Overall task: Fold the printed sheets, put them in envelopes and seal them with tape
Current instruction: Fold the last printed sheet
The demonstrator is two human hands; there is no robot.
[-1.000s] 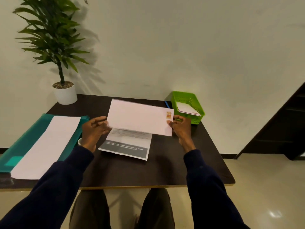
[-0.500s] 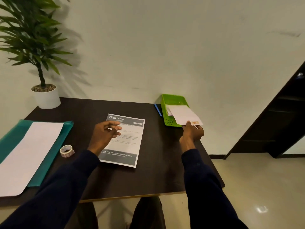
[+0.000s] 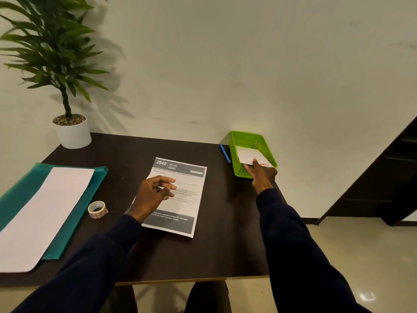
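A printed sheet (image 3: 182, 204) with a dark "2940 KITCHEN" header lies flat and unfolded in the middle of the dark table (image 3: 225, 249). My left hand (image 3: 153, 192) hovers over its left half with loosely curled fingers and holds nothing. At the table's right rear stands a green basket (image 3: 269, 154). A white envelope (image 3: 248, 154) lies in it. My right hand (image 3: 262, 175) reaches to the basket's near edge and pinches the envelope's near edge, thumb on top. A roll of tape (image 3: 97, 209) lies left of the sheet.
A teal folder (image 3: 94, 184) with a long white sheet (image 3: 45, 213) on it covers the table's left side. A blue pen (image 3: 225, 153) lies beside the basket. A potted plant (image 3: 72, 132) stands at the back left corner. The wall runs behind the table.
The envelope that both hands held above the sheet has gone right in my right hand into the green basket. My left hand let go and hovers over the sheet.
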